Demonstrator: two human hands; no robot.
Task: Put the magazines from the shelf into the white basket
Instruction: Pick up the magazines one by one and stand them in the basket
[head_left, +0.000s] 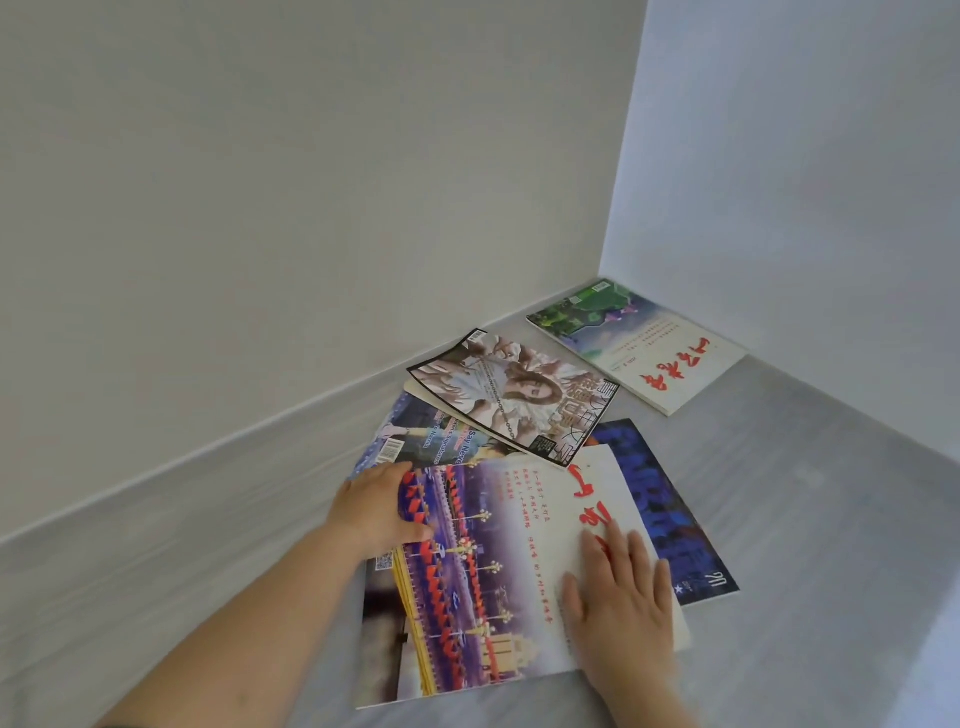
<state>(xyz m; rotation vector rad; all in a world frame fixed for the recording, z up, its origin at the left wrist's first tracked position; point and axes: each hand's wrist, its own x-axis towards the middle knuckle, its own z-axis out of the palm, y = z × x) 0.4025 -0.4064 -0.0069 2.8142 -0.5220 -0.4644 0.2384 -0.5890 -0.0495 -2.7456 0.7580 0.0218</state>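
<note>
Several magazines lie spread on the grey shelf surface (810, 519). Nearest me is a magazine with red flags and red script on its cover (493, 571). My left hand (376, 512) grips its left edge, thumb on top of the cover. My right hand (621, 592) lies flat on its right side with straight fingers. Beneath it sit a dark blue magazine (670, 499) and another with a barcode (415, 441). A magazine with a portrait cover (514, 397) overlaps these. A green-and-white magazine (639, 345) lies apart in the back corner. The white basket is out of view.
White walls (311, 182) close the shelf at the back left and the right (805, 182), meeting in a corner behind the green-and-white magazine. Bare grey surface stretches to the right of the pile and along the left in front of the back wall.
</note>
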